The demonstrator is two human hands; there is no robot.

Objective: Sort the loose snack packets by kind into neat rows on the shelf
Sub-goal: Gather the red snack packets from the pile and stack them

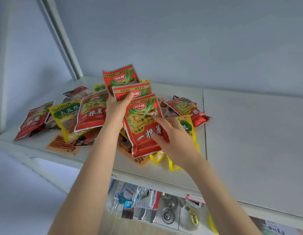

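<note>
Above the heap on the white shelf board (249, 133), three red foil snack packets with green-onion print are held as a staggered fan. The front packet (144, 126) is lowest, the middle packet (132, 92) shows only its top band, and the rear packet (121, 78) stands highest and furthest left. Each long axis runs from the shelf's front edge toward the pale wall (198, 39). The top seals point to the wall and lean slightly left, and the print reads upright to the wearer.

The left hand (116, 109) grips the fan at its left edge, thumb across the middle packet's face, fingers hidden behind. The right hand (174, 138) meets the front packet at its right edge, with forefinger and thumb tips lying on the printed face. It cannot be told whether it pinches the packet or merely touches it.

Beneath and around lies the unsorted heap:
- a like red packet (91, 112) just left of the left wrist
- a yellow packet with a green label (66, 116) beside it
- another red packet (33, 119) at the far left
- a red packet (189, 109) to the right
- a yellow packet (188, 126) partly under the right hand
- an orange flat packet (62, 145) near the front edge

Several yellow corners overhang that edge. Right of the seam in the board, the shelf surface is bare as far as the wall. A white upright post (62, 39) bounds the left rear corner.
</note>
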